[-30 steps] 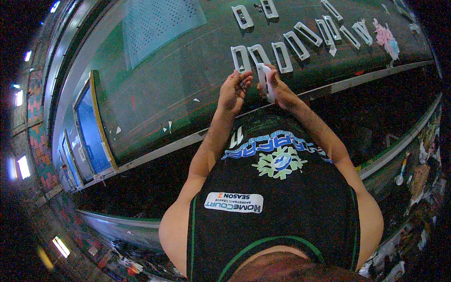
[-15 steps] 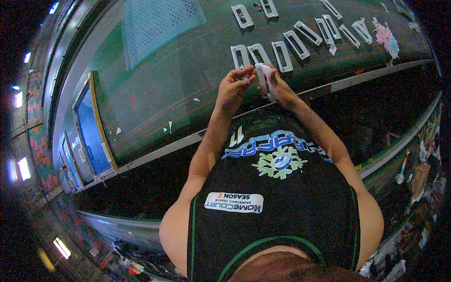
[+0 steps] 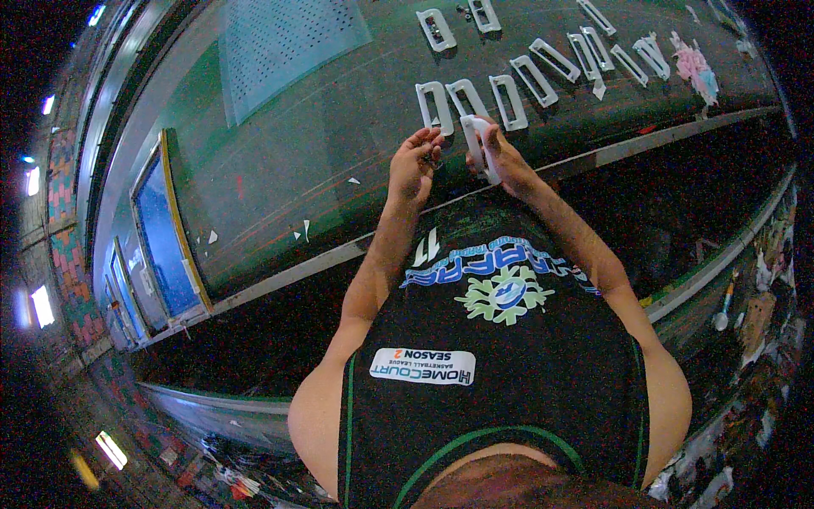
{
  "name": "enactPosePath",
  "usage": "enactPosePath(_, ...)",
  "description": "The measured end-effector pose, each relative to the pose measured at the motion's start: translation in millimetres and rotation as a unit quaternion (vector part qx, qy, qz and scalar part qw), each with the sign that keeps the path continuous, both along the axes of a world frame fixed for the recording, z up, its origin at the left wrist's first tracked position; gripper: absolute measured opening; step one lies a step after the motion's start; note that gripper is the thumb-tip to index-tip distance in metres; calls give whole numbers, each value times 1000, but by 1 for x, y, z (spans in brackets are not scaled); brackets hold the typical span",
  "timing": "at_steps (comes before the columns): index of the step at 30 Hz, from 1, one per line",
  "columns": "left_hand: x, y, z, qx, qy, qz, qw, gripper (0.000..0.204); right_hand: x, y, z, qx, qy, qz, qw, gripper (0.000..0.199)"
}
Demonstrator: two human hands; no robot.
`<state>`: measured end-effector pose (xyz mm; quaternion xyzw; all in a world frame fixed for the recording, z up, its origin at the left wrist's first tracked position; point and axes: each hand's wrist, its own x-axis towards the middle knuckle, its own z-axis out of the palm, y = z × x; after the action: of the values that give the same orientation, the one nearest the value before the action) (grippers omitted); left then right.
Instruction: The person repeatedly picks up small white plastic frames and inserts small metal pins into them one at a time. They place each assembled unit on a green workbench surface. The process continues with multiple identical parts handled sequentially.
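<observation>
My right hand (image 3: 507,163) is closed around a white handle-shaped piece (image 3: 473,140) with rounded ends, held upright near the table's front edge. To its left, a short gap away, my left hand (image 3: 412,168) is raised with its fingers curled and pinched together. Whether something small sits between those fingertips is too blurred to make out. Just beyond my hands lie similar white frame-shaped pieces with long slots, among them a near left piece (image 3: 435,109) and a near right piece (image 3: 510,103).
More white pieces lie toward the far right, beside a crumpled pink cloth (image 3: 695,68). One far piece (image 3: 437,30) has small dark bits in it. A translucent perforated sheet (image 3: 292,51) lies far left. Small white scraps (image 3: 303,229) dot the green table (image 3: 280,182); a blue framed panel (image 3: 168,229) is leftward.
My left hand has drawn back to the left, away from the white piece. My right hand keeps holding it in nearly the same place.
</observation>
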<state>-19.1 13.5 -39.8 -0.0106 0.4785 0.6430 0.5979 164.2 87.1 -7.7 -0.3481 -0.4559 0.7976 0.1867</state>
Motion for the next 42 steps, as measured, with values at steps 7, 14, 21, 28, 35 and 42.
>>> enactPosePath(7, 0, -2, 0, 52, 19, -53, 997, 36, 1, 0, -7, 5, 6, -27, 1000, 91)
enactPosePath(14, 2, -2, 5, 18, 85, -133, 987, 33, 2, 3, -12, -12, 3, -20, 1000, 89)
enactPosePath(21, 2, -6, 11, -69, 81, -121, 987, 39, 4, 3, -20, -29, 7, -20, 999, 86)
enactPosePath(28, 2, -4, 7, 6, 41, -89, 995, 28, 4, 3, -22, -33, 14, -23, 999, 84)
enactPosePath(35, 6, -1, 13, 7, 1, -66, 998, 26, 2, 3, -18, 9, -25, -16, 1000, 86)
enactPosePath(42, 24, 4, 48, 123, 704, -118, 689, 16, 0, 2, -16, 68, -81, 23, 994, 86)
